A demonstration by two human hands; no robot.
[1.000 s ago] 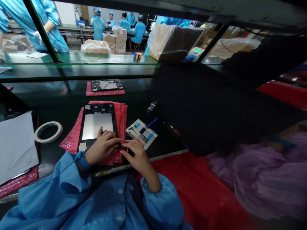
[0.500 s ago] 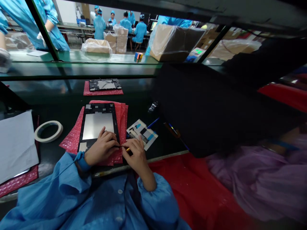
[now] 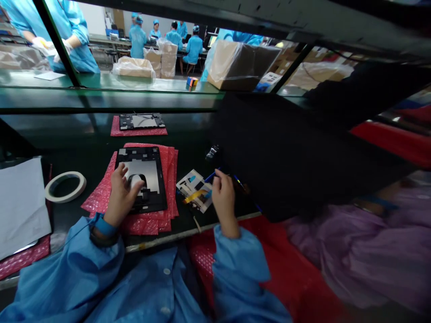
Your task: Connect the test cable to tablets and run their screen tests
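Our open left hand (image 3: 120, 197) rests on a black rectangular tablet frame (image 3: 159, 197) atop pink bubble wrap (image 3: 171, 179), while our right hand (image 3: 224, 202), its hold unclear, hovers beside a printed white sheet (image 3: 188, 181) bearing a yellow strip (image 3: 195, 196).

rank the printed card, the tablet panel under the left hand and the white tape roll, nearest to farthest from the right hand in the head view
1. Printed card: just left of the right hand.
2. Black tablet panel: further left, on red bubble wrap, under the left hand.
3. White tape roll: farthest, left of the red bubble wrap.
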